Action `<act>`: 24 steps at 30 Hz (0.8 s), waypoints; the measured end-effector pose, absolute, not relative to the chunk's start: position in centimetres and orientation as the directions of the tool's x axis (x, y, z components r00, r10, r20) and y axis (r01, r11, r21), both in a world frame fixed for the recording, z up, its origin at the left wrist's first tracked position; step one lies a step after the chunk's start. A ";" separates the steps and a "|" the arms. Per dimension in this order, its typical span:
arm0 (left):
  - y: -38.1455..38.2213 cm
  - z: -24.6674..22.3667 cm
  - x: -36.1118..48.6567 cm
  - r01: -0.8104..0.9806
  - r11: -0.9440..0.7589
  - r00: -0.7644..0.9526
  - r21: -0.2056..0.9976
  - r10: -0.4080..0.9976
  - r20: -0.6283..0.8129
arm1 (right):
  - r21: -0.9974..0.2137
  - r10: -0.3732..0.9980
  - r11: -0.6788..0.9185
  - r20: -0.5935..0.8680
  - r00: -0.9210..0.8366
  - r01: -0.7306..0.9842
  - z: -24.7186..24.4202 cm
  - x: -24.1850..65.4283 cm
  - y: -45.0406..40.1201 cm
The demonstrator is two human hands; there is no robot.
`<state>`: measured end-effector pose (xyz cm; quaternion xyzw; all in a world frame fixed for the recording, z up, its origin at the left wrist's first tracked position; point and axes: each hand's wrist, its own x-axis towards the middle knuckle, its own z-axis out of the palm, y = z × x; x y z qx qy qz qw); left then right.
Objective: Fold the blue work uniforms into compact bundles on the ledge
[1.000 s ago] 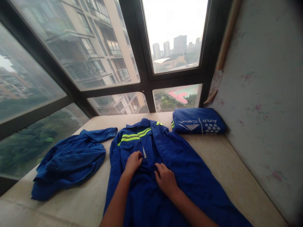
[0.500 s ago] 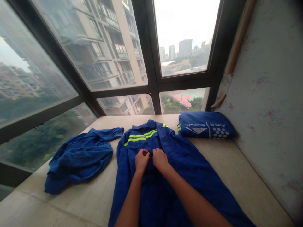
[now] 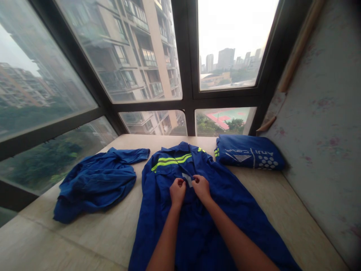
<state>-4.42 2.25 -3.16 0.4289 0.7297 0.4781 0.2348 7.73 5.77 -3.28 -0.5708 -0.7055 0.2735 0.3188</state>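
A blue work jacket (image 3: 166, 192) with yellow-green reflective stripes across its chest lies face up, collar away from me. My left hand (image 3: 178, 191) pinches the jacket's front edge just below the stripes. Close beside it, my right hand (image 3: 201, 187) has its fingers closed on the opposite front edge. A whitish patch (image 3: 187, 180) shows in the gap between the two hands; what it is I cannot tell. Both forearms cross the lower part of the jacket. Any button or fastener under my fingertips is too small to make out.
On the left lies a crumpled blue garment (image 3: 97, 184). A folded blue garment (image 3: 249, 151) with white printing rests at the back right, near the flowered wall (image 3: 318, 150). Dark-framed windows (image 3: 188, 67) border the pale stone surface (image 3: 93, 237) at the back and left.
My hands have moved slightly apart, drawing the jacket's front edges away from each other. The whitish patch now shows between them. The view has shifted a little.
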 end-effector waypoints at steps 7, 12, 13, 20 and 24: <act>1.2 -3.8 -4.4 0.444 0.051 -0.464 0.895 0.867 0.180 | -0.827 0.931 0.360 0.286 -0.227 0.432 -3.4 7.4 5.4; 1.3 -4.3 -5.0 0.419 -0.003 -0.441 0.908 0.873 0.207 | -0.831 0.911 0.397 0.307 -0.273 0.390 -4.3 7.1 4.6; 1.4 -4.4 -5.1 0.414 -0.007 -0.442 0.910 0.872 0.208 | -0.831 0.910 0.400 0.309 -0.277 0.387 -4.4 7.2 4.6; 1.3 -4.4 -5.0 0.367 -0.010 -0.463 0.930 0.865 0.192 | -0.828 0.910 0.395 0.293 -0.294 0.398 -4.7 7.3 4.6; 1.2 -4.2 -5.1 0.340 -0.014 -0.451 0.940 0.875 0.177 | -0.829 0.907 0.392 0.277 -0.316 0.398 -4.7 7.3 4.5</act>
